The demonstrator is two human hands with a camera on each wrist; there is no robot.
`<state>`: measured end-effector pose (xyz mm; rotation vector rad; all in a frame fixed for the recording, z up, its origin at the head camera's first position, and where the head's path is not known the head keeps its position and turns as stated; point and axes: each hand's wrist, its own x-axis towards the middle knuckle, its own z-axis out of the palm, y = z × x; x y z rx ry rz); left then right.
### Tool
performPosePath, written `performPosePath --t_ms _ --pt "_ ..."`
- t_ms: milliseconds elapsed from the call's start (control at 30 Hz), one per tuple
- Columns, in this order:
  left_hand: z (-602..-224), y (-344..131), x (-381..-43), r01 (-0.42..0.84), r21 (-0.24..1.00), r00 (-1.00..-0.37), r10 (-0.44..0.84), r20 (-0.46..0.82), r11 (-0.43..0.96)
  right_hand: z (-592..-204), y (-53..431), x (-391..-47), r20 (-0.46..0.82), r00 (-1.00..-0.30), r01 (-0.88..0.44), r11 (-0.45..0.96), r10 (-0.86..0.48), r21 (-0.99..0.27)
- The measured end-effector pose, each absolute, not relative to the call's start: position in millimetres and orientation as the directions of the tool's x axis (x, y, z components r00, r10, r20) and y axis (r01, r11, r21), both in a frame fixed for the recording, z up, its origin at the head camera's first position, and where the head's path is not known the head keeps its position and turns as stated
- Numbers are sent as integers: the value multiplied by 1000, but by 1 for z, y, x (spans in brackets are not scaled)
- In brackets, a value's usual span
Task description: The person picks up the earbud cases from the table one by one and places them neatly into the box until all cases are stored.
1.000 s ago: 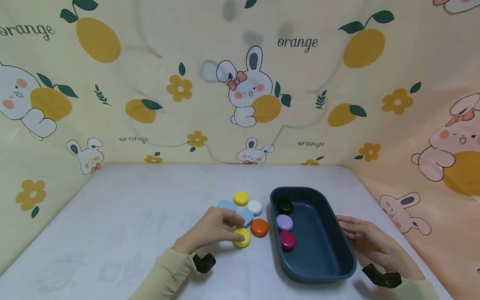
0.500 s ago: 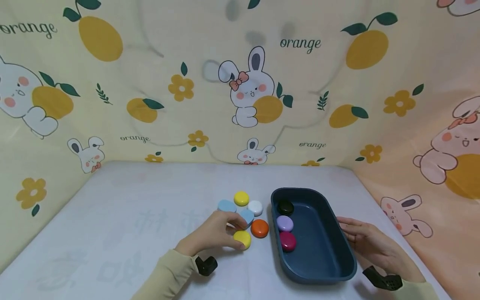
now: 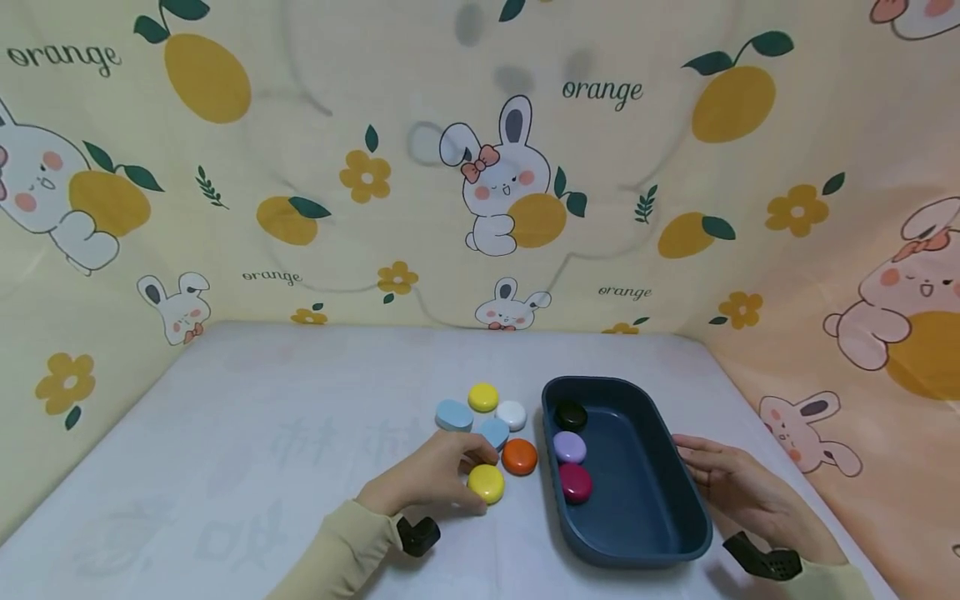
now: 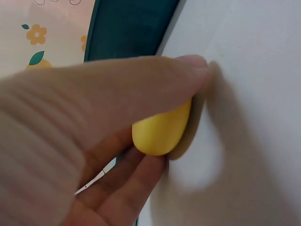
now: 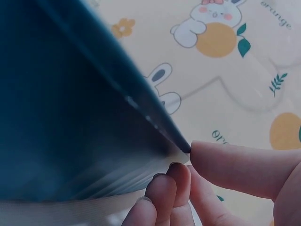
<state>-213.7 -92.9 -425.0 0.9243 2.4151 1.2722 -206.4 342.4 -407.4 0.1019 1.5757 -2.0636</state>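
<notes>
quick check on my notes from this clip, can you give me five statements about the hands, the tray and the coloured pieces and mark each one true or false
1. The left hand pinches a yellow piece. True.
2. The white piece lies inside the tray. False: it is on the table, left of the tray.
3. Two light blue pieces lie on the table. True.
4. The right hand holds the orange piece. False: that hand is at the tray's right side, and the orange piece lies on the table.
5. The tray holds three pieces: black, lilac and dark pink. True.
</notes>
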Motion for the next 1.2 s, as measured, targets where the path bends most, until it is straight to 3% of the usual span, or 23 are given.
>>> performPosePath --t_ms 467,733,1200 --pt "-424 -88 -213 420 773 -779 626 40 475 -408 344 -207 -364 -846 457 -180 -389 -871" --pt "-420 -88 -211 433 787 -768 637 68 439 -408 344 -207 -339 -849 443 -196 -406 -875" --pt "-411 -87 -209 405 838 -806 576 137 366 -409 343 -206 -371 -858 450 -174 -355 -876"
